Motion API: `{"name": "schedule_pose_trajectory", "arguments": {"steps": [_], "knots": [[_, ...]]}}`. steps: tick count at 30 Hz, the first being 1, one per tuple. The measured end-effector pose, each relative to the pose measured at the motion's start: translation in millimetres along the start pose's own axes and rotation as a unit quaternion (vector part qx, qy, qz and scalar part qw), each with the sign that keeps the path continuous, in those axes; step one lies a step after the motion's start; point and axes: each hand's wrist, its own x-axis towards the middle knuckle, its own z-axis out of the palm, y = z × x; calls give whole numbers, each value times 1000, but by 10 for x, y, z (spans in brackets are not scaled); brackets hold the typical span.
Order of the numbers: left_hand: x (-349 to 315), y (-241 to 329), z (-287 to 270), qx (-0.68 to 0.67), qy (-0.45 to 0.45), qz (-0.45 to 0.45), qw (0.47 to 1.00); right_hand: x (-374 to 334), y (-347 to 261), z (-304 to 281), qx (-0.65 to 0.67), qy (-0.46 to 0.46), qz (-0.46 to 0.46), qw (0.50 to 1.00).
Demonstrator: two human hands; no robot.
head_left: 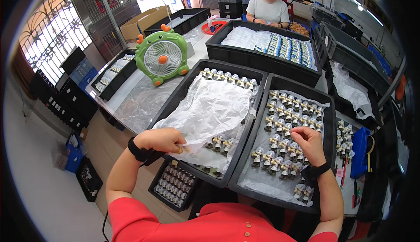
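My left hand [168, 140] is closed at the left edge of a crumpled white sheet [218, 104], pinching it. This sheet lies over the middle of a black tray [197, 67], with small figurines [229, 78] showing along its far end and more at its near right corner. Over the black tray to the right [275, 82] is my right hand [309, 143], thumb and fingertips drawn together beside a figurine [287, 129]. Whether anything sits in that pinch is hidden. Several rows of white-haired, dark-legged figurines [280, 162] fill this tray on a translucent liner.
A green animal-shaped fan [162, 58] stands on the table left of the trays. Behind them is a large black crate [262, 56] of blue-and-yellow pieces. Another tray of figurines [175, 185] sits below at left. A person in white [269, 12] works at the back.
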Motion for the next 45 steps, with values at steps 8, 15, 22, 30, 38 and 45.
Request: {"name": "schedule_pose_trajectory", "arguments": {"steps": [8, 15, 22, 30, 38, 45], "knots": [[-161, -74, -135, -48, 322, 182, 928, 2, 29, 1, -4, -3, 2, 1000], [-365, 91, -206, -19, 84, 31, 996, -5, 15, 15, -15, -8, 3, 1000], [-233, -140, -275, -237, -16, 150, 960, -13, 35, 41, -35, -16, 8, 999], [426, -612, -298, 94, 303, -63, 946, -44, -66, 296, -125, -76, -75, 986], [408, -521, -216, 42, 222, -90, 970, 275, -508, 776, -169, -146, -209, 952], [494, -622, -261, 221, 191, -129, 948, 655, -297, 1311, -324, -100, -263, 903]]}}
